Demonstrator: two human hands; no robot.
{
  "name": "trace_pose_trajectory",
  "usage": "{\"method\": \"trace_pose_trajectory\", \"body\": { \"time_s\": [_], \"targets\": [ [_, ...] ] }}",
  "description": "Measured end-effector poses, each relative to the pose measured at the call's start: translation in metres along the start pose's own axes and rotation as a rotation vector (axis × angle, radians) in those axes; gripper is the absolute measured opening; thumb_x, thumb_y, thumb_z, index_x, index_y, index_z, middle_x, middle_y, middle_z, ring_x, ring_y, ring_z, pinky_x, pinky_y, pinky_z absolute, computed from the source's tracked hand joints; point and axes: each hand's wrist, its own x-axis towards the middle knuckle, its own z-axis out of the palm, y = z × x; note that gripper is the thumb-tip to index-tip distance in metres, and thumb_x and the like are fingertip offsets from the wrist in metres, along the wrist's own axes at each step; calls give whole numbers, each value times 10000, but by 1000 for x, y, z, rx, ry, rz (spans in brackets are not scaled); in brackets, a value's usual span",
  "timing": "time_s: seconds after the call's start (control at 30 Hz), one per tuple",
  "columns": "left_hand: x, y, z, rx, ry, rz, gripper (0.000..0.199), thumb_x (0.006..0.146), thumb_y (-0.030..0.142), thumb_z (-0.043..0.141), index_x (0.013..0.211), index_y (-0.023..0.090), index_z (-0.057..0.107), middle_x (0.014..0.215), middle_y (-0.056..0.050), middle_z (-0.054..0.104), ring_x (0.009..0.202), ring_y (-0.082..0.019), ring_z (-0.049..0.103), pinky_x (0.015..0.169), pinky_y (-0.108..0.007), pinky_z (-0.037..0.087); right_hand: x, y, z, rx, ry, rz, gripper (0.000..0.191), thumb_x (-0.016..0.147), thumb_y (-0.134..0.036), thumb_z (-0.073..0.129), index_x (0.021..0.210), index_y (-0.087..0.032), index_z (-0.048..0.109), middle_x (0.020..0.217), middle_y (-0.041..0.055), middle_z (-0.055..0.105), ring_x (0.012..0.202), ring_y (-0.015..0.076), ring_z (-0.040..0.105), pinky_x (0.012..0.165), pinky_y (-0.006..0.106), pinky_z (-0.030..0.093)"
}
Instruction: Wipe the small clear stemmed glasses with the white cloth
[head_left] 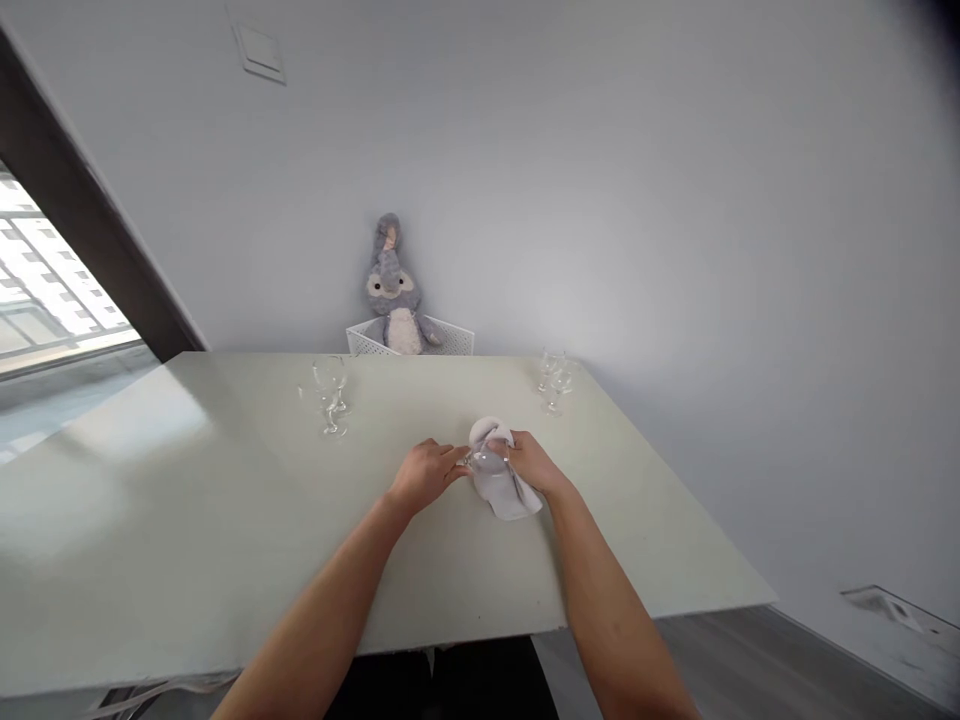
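Near the middle of the pale table, a clear stemmed glass (489, 459) lies sideways between my hands. My left hand (427, 474) is closed on its stem end, to the left of the bowl. A white cloth (504, 496) is bunched behind and beneath the bowl and hangs toward me. On the right side my right hand (529, 462) is closed on the cloth against the glass, with some fingers hidden by the cloth.
Clear stemmed glasses (330, 390) stand at the table's back left, others (555, 382) at the back right. Beyond the back edge of the table (262, 560), a grey plush toy (391, 290) sits in a white basket (457, 341) by the wall.
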Motion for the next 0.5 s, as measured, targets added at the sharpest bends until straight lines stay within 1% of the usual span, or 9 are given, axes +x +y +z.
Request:
{"method": "trace_pose_trajectory", "body": {
  "time_s": [0.07,0.13,0.17,0.23,0.3,0.33,0.4,0.5],
  "targets": [
    [-1,-6,-3,19,33,-71,424,840,498,323,1034,212,570,701,-32,632,625,-143,536,637,-265,370,1,2,-2,4,83,28,373,689,-489,536,682,-120,596,586,-5,551,558,132,474,536,238,348],
    [-2,-14,-7,19,82,-172,419,840,492,333,1040,206,565,710,-30,637,624,-143,532,630,-262,371,3,6,-5,20,179,60,417,696,-533,509,679,-122,580,594,17,553,576,154,490,536,252,358],
    [-3,-18,-9,12,108,-219,415,841,487,339,1042,202,562,709,-26,637,619,-140,528,627,-259,372,5,8,-6,16,242,53,429,699,-546,498,699,-125,578,624,32,564,609,169,504,552,262,370],
    [-4,-25,-12,-5,147,-284,403,842,479,347,1035,197,561,693,-15,631,600,-131,518,621,-253,373,9,13,-10,-44,400,-20,429,707,-548,490,777,-134,576,747,71,587,725,202,525,626,286,396],
    [-5,-29,-13,-15,160,-302,391,842,475,352,1026,203,563,681,-7,626,591,-126,512,616,-248,372,12,18,-12,-144,557,-112,406,724,-523,486,857,-147,562,893,103,573,847,222,513,727,315,394],
    [-5,-29,-13,-15,160,-302,386,842,474,355,1023,205,564,680,-5,625,591,-126,512,614,-247,370,13,19,-13,-175,614,-138,387,741,-504,472,889,-155,550,938,111,559,882,226,503,765,329,384],
    [-5,-29,-12,-8,146,-287,377,841,468,361,1020,207,566,682,-4,627,590,-127,514,617,-250,368,13,20,-11,-179,671,-154,340,779,-450,430,943,-165,519,962,111,545,897,222,498,803,348,370],
    [-5,-26,-10,6,119,-253,378,844,463,359,1020,203,569,691,-9,636,588,-131,520,623,-260,367,10,16,1,-130,713,-168,312,783,-321,413,1063,-184,434,908,72,554,847,197,508,794,342,377]
  ]
}}
